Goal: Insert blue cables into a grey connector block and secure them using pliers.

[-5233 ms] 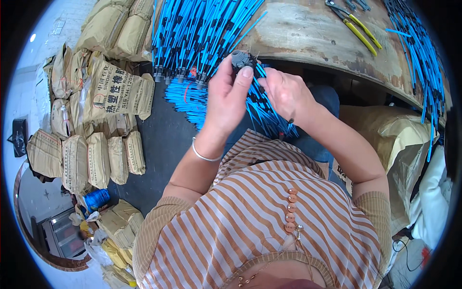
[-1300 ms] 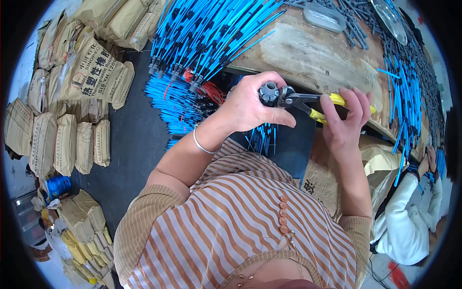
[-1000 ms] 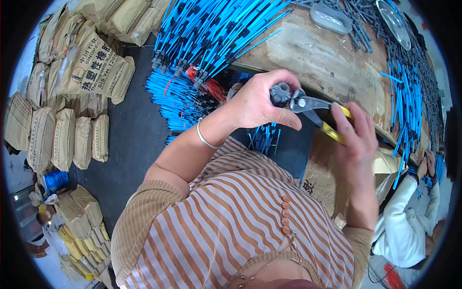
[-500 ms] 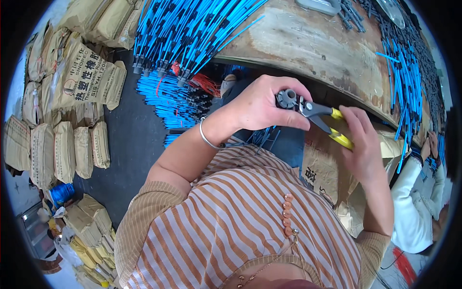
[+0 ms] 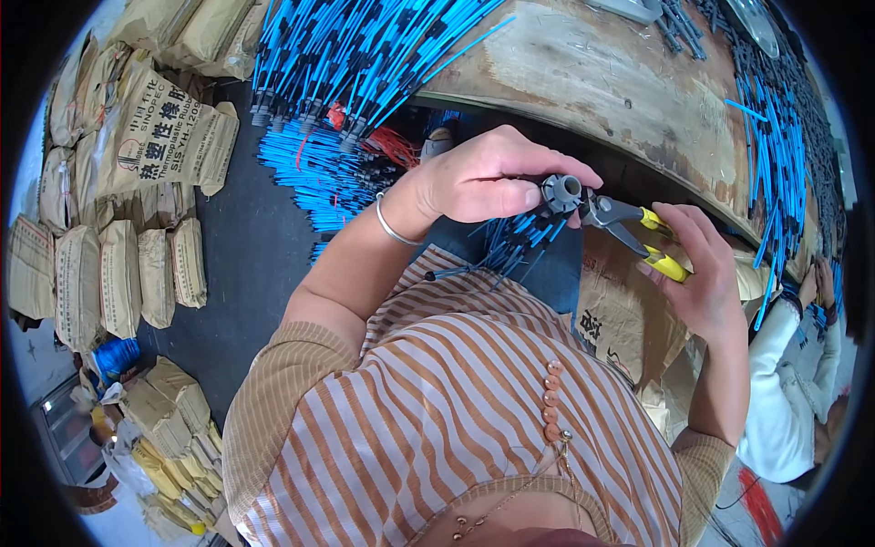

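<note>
My left hand [image 5: 488,182] is closed round a dark grey plastic fitting [image 5: 561,191], pinching it between thumb and fingers with its round, notched, hollow end facing up. My right hand [image 5: 697,260] grips a pair of pliers [image 5: 620,221] with yellow handles, which stand somewhat apart. The jaws of the pliers reach the right side of the fitting, beside my left fingertips; what lies between them is too small to tell. Beneath my left hand, a bunch of thin blue tubes with black ends [image 5: 515,244] rests over my lap.
A wooden table [image 5: 583,82] spans the far side, bearing blue tubes [image 5: 365,55] at left and more [image 5: 775,173] at right. Further tube bundles [image 5: 314,173] lie below its left end. Stacked paper sacks [image 5: 82,264] stand left. A co-worker's white sleeve [image 5: 775,392] shows at right.
Both hands have shifted a little to the right with the fitting and the pliers. The fitting is tilted differently, and more of the blue tubes shows below my left hand.
</note>
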{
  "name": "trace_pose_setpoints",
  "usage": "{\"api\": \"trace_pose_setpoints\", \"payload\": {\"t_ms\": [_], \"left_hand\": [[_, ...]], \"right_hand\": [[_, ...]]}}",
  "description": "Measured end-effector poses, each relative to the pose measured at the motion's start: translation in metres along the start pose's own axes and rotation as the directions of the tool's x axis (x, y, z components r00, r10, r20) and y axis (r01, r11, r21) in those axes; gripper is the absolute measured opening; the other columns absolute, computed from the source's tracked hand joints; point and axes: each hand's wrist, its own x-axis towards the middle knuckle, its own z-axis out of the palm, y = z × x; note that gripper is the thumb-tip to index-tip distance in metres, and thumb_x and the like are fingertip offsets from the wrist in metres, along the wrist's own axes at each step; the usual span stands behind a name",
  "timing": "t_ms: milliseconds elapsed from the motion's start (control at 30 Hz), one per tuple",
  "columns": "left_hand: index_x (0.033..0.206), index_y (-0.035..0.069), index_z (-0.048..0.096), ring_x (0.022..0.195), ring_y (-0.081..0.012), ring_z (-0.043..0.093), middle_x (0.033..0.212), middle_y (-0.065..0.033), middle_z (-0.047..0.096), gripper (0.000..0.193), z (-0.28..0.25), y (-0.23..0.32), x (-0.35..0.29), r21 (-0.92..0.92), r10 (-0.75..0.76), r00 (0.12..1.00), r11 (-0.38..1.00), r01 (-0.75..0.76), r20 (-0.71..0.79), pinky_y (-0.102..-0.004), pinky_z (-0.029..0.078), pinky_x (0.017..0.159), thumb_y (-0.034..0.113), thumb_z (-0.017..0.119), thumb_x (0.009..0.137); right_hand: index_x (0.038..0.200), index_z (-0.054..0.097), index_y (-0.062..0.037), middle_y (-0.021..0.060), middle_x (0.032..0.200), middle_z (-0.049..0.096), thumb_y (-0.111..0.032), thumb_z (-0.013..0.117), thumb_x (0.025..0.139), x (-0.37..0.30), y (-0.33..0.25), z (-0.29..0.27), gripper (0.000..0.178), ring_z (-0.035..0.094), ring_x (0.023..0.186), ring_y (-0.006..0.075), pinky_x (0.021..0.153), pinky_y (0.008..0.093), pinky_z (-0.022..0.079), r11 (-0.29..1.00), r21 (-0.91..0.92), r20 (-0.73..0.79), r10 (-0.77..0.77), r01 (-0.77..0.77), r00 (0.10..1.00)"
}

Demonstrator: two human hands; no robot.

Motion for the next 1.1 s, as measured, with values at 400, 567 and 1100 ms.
{"api": "trace_pose_setpoints", "payload": {"t_ms": [400,567,1100], "left_hand": [[0.102,-0.002,0.062,0.061,-0.0166,0.058,0.080,-0.0087,0.067,0.046,0.033,0.019,0.005,-0.004,-0.265,0.899,0.960,0.281,-0.349,-0.0244,0.046,0.060,0.006,0.076,0.059],[0.093,0.000,0.065,0.059,-0.0137,0.054,0.075,-0.0050,0.065,0.050,0.032,0.014,0.007,0.012,-0.195,0.926,0.978,0.210,-0.325,-0.0237,0.044,0.058,-0.001,0.082,0.046],[0.089,0.000,0.066,0.061,-0.0139,0.055,0.074,-0.0062,0.066,0.045,0.021,0.016,0.006,0.008,-0.245,0.931,0.966,0.257,-0.271,-0.0238,0.045,0.062,0.000,0.079,0.047]], "right_hand": [[0.113,0.056,-0.0017,0.0104,0.095,0.062,0.006,0.072,0.058,0.004,-0.015,-0.010,0.057,0.059,0.075,0.0235,0.066,0.0304,0.048,0.988,-0.153,0.007,0.020,-0.019,1.000],[0.112,0.054,0.0030,0.0115,0.070,0.065,0.002,0.076,0.062,-0.005,0.024,0.021,0.055,0.058,0.051,0.0179,0.049,0.0278,0.048,0.351,0.588,0.786,-0.035,-0.729,0.617],[0.119,0.047,0.0014,0.0107,0.083,0.062,0.003,0.072,0.065,0.009,0.024,0.021,0.060,0.061,0.061,0.0189,0.055,0.0288,0.049,0.409,0.632,0.740,-0.066,-0.658,0.670]]}}
